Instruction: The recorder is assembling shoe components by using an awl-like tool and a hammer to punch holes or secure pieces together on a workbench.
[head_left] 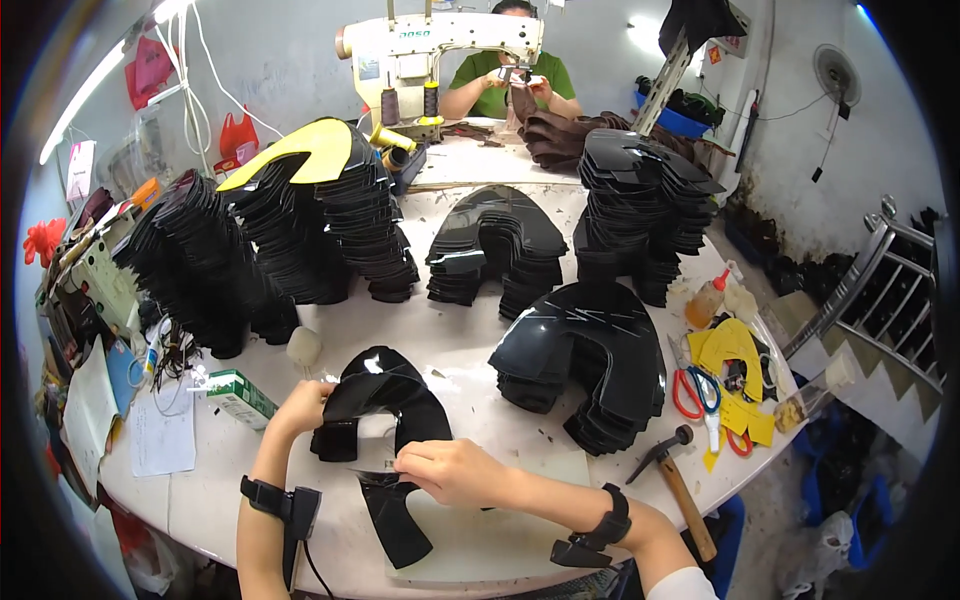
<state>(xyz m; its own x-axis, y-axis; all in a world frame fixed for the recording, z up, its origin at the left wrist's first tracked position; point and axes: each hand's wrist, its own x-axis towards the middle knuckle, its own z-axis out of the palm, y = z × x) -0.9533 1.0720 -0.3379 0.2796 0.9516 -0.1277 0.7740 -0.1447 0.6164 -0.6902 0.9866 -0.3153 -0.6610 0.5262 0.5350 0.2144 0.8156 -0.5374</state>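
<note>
In front of me, glossy black U-shaped pieces, which look like shoe uppers, lie on the white table. My left hand (303, 408) is closed at the left edge of a curled black upper piece (420, 410), its fingertips partly hidden. My right hand (455, 472) pinches the edge of the black upper where it bends over, below the gap of the U. One black leg of the work (398, 525) extends toward me over a pale board (500, 530). Both wrists carry black straps with small boxes.
Stacks of black uppers stand at right (585, 345), centre (495, 240) and left (370, 220), the left one topped by a yellow template (300, 155). A hammer (680, 490), scissors (697, 393) and a green box (240, 398) flank me. Another person sews at a machine (440, 45).
</note>
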